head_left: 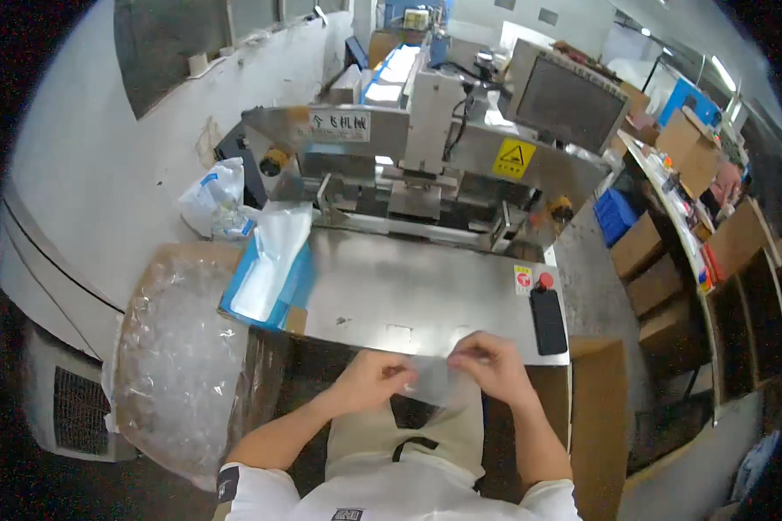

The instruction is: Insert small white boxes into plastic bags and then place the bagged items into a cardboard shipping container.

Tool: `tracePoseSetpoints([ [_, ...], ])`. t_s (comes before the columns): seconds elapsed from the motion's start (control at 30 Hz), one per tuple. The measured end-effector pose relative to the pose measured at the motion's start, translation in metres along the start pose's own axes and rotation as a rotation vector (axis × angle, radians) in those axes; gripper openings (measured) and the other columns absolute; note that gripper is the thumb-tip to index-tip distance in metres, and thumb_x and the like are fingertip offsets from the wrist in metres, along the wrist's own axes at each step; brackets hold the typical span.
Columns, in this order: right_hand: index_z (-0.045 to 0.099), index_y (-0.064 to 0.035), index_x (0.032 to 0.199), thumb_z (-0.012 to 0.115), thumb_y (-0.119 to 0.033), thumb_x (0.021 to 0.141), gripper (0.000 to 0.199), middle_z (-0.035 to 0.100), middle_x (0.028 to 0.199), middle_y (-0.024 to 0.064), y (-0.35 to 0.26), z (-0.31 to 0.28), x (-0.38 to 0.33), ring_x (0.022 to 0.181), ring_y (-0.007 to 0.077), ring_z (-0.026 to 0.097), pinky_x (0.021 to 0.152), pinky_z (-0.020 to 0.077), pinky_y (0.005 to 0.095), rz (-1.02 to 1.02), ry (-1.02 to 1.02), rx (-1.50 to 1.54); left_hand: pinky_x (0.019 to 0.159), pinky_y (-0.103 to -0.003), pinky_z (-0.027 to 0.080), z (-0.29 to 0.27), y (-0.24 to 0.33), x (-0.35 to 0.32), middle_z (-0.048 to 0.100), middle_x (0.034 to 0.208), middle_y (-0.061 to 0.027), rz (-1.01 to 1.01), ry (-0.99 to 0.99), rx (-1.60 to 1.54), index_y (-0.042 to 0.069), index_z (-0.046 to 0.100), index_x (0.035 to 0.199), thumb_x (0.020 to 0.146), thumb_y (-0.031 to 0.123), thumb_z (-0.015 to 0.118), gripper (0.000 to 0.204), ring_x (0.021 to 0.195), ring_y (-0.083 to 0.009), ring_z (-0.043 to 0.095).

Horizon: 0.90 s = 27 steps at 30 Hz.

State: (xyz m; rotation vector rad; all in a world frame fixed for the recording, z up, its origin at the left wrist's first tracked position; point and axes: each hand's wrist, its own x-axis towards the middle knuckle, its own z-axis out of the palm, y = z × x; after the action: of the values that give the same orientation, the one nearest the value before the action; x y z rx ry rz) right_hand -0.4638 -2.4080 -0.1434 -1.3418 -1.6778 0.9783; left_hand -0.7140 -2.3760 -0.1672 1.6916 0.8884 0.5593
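In front of my lap, just off the near edge of the metal table (pixel 365 295), a thin see-through plastic piece (pixel 429 382) spans the gap between my hands. My left hand (pixel 374 380) pinches its left side with fingers and thumb. Its right side is gripped by my right hand (pixel 492 366), fingers bent in against the thumb. The piece is blurred, so whether it is a bag or a flat sheet I cannot tell. At the table's left stands a blue box (pixel 302 285) with white film-like sheets (pixel 274 260) draped over it.
A large carton (pixel 178 347) full of clear plastic pieces sits at my left. Across the table stands a machine (pixel 426 169) with a screen (pixel 571 102). A black phone (pixel 547 321) and red button (pixel 545 280) are at the table's right; an open carton (pixel 598 417) is below.
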Motion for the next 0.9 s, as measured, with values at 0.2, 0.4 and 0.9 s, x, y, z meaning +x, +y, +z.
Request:
tracePoseSetpoints([
  [0.2, 0.068, -0.0033, 0.085, 0.074, -0.004, 0.078, 0.010, 0.069, 0.094, 0.0134, 0.003, 0.009, 0.006, 0.086, 0.0313, 0.067, 0.074, 0.0533, 0.0367, -0.345, 0.296, -0.362, 0.067, -0.027, 0.052, 0.008, -0.026, 0.015, 0.069, 0.078, -0.0064, -0.174, -0.005, -0.264, -0.005, 0.069, 0.097, 0.093, 0.016, 0.064, 0.022, 0.071, -0.0092, 0.062],
  [0.4, 0.065, -0.0057, 0.079, 0.077, -0.009, 0.070, 0.016, 0.064, 0.088, 0.0103, 0.023, 0.013, 0.013, 0.086, 0.0324, 0.063, 0.078, 0.0527, 0.0405, -0.481, 0.271, -0.504, 0.089, -0.038, 0.050, 0.009, 0.009, 0.030, 0.059, 0.132, -0.0146, 0.479, 0.327, 0.627, 0.004, 0.057, 0.126, 0.086, 0.017, 0.069, 0.044, 0.105, -0.0311, 0.063],
  [0.9, 0.064, -0.0055, 0.079, 0.075, -0.010, 0.073, 0.013, 0.067, 0.094, 0.0079, 0.021, 0.005, 0.029, 0.108, 0.0298, 0.060, 0.106, 0.0413, 0.0525, -0.537, -0.291, -0.445, 0.070, -0.049, 0.050, -0.029, -0.015, 0.074, 0.067, 0.084, -0.0157, 0.337, -0.151, 0.557, 0.005, 0.065, 0.089, 0.092, 0.023, 0.059, 0.019, 0.078, -0.0390, 0.064],
])
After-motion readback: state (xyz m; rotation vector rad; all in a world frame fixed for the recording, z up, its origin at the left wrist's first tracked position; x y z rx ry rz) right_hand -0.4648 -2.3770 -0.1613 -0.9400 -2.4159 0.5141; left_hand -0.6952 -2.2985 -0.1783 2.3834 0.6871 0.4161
